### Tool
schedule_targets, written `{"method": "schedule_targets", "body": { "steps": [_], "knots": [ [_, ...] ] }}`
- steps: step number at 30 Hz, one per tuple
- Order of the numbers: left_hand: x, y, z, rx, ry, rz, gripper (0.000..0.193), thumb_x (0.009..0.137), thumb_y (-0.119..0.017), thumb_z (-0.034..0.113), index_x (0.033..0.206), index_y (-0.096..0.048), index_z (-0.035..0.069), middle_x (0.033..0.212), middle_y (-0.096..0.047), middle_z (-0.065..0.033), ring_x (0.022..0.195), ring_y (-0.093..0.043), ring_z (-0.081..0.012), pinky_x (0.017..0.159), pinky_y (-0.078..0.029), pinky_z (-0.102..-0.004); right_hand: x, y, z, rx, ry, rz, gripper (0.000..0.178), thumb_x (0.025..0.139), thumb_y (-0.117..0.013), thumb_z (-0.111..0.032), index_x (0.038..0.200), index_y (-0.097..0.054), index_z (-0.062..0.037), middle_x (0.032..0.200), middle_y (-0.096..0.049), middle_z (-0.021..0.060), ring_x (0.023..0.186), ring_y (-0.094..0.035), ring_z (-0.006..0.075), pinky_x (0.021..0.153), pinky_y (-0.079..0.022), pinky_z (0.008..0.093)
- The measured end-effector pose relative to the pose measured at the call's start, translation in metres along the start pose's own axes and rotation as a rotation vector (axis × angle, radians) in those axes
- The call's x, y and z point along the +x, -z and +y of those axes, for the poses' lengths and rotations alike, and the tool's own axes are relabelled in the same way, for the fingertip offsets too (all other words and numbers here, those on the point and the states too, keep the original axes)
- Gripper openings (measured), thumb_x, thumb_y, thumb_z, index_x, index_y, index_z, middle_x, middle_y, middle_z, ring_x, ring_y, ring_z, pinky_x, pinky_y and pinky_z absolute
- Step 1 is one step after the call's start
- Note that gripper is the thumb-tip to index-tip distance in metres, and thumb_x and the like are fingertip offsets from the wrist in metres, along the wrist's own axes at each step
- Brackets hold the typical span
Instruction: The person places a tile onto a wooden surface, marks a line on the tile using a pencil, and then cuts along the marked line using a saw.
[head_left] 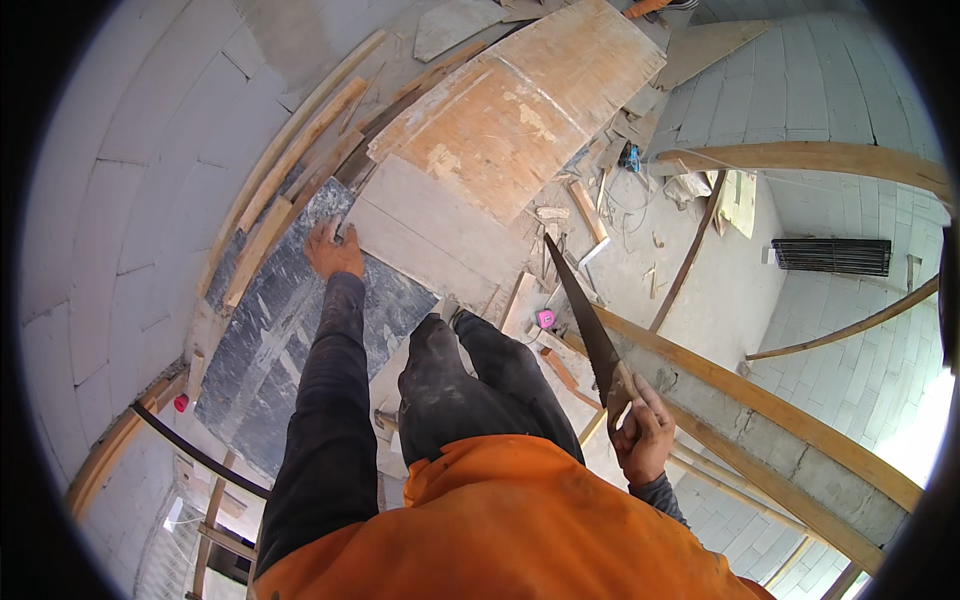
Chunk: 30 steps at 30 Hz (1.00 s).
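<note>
A handsaw [592, 332] with a long dark tapered blade is in my right hand [644, 432]. Its fingers wrap round the wooden handle, and the blade points up and away to the left. My left hand [333, 250] rests on a dark, white-streaked panel [290, 335], fingers apart, close to the edge of a pale grey board [430, 225]. Whether anything small lies beneath those fingers is hidden. Beyond the grey board lies a large worn plywood sheet [520, 110].
Long timber strips [300, 150] lie along the block wall [130, 200] at left. A pink tape measure [545, 318] sits among wood scraps by my feet. A blue tool [629, 157] lies farther off. At right runs a timber-edged concrete beam [760, 420].
</note>
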<state>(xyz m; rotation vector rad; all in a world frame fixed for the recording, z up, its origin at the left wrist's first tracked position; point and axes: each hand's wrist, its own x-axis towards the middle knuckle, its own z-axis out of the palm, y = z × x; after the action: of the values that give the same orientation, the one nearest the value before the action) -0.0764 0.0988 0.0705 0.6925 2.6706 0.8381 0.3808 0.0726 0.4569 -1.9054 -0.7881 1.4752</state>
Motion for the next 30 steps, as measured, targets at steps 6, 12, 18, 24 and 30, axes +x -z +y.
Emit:
{"method": "schedule_targets", "body": {
  "steps": [6,12,18,24,30],
  "knots": [
    [0.003,0.002,0.012,0.120,0.078,-0.095,0.033,0.090,-0.078,0.035,0.121,-0.079,0.026,0.142,-0.062,0.0002,0.143,-0.043,-0.0299,0.118,-0.036,-0.0560,0.004,0.005,-0.001,0.248,-0.232,-0.011,0.053,0.105,-0.047,-0.020,0.152,-0.049,0.0050,0.062,-0.040,-0.0021,0.047,-0.037,0.0110,0.045,-0.036,0.0284],
    [0.027,-0.003,-0.010,0.140,0.027,-0.110,0.019,0.089,-0.077,0.029,0.106,-0.082,0.022,0.135,-0.068,-0.0047,0.134,-0.054,-0.0310,0.113,-0.043,-0.0539,-0.004,0.007,-0.022,0.195,-0.302,-0.102,0.049,0.105,-0.046,-0.015,0.151,-0.052,0.0018,0.060,-0.040,-0.0010,0.046,-0.035,0.0106,0.047,-0.036,0.0280],
    [0.019,0.018,0.027,0.217,0.089,-0.189,0.030,0.095,-0.074,0.031,0.122,-0.076,0.018,0.143,-0.061,-0.0032,0.142,-0.045,-0.0301,0.120,-0.035,-0.0573,-0.004,0.025,-0.009,0.192,-0.398,-0.201,0.044,0.108,-0.047,-0.018,0.147,-0.056,-0.0013,0.064,-0.038,-0.0016,0.051,-0.034,0.0130,0.049,-0.033,0.0301],
    [0.030,0.019,0.020,0.215,0.120,-0.157,0.031,0.097,-0.072,0.031,0.125,-0.074,0.018,0.145,-0.058,-0.0050,0.145,-0.043,-0.0314,0.121,-0.033,-0.0560,0.002,0.011,-0.020,0.148,-0.438,-0.235,0.045,0.107,-0.051,-0.016,0.149,-0.055,-0.0006,0.066,-0.038,-0.0017,0.052,-0.034,0.0127,0.050,-0.034,0.0297],
    [0.050,0.004,0.028,0.308,0.073,-0.160,0.035,0.100,-0.068,0.030,0.131,-0.069,0.015,0.147,-0.057,-0.0089,0.146,-0.040,-0.0333,0.122,-0.033,-0.0559,0.020,0.020,-0.040,0.041,-0.451,-0.248,0.041,0.107,-0.058,-0.009,0.146,-0.060,0.0026,0.063,-0.044,-0.0008,0.051,-0.035,0.0103,0.048,-0.029,0.0273]
  ]
}}
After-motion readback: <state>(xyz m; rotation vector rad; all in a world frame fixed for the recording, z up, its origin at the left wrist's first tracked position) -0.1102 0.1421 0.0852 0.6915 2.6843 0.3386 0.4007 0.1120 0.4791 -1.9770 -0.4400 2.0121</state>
